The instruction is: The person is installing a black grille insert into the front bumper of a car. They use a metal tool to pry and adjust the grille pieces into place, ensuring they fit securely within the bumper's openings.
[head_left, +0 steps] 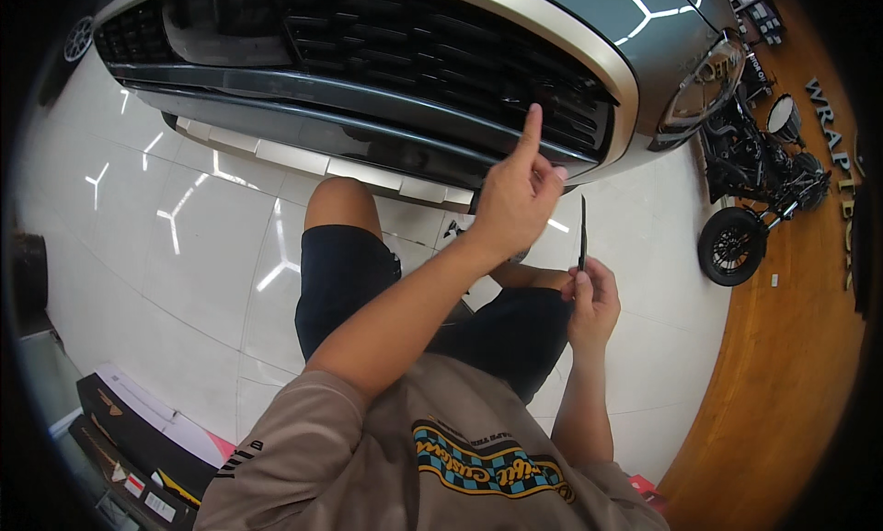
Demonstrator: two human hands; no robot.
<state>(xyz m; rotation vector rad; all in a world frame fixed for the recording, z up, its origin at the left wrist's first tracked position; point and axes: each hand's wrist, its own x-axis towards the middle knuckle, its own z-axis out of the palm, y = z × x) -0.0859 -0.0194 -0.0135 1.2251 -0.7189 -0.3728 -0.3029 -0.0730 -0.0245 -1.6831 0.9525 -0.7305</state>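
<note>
My left hand (515, 195) is raised at the grey-green car's lower front, index finger stretched toward the black honeycomb grille (395, 52) and the other fingers partly curled, holding nothing that I can see. Whether the fingertip touches the car is unclear. Below the grille runs a glossy dark trim strip (349, 103), framed at the right by a pale champagne surround (625, 108). My right hand (593, 301), lower and to the right, pinches a thin dark blade-like tool (583, 236), held upright beside my right knee.
A black motorcycle (736, 181) stands at the right beside a wooden wall or board (773, 347). Glossy tiled floor (184, 273) spreads around my legs. Dark cases and packages (138, 439) lie at the lower left. A wheel (78, 39) shows at the upper left.
</note>
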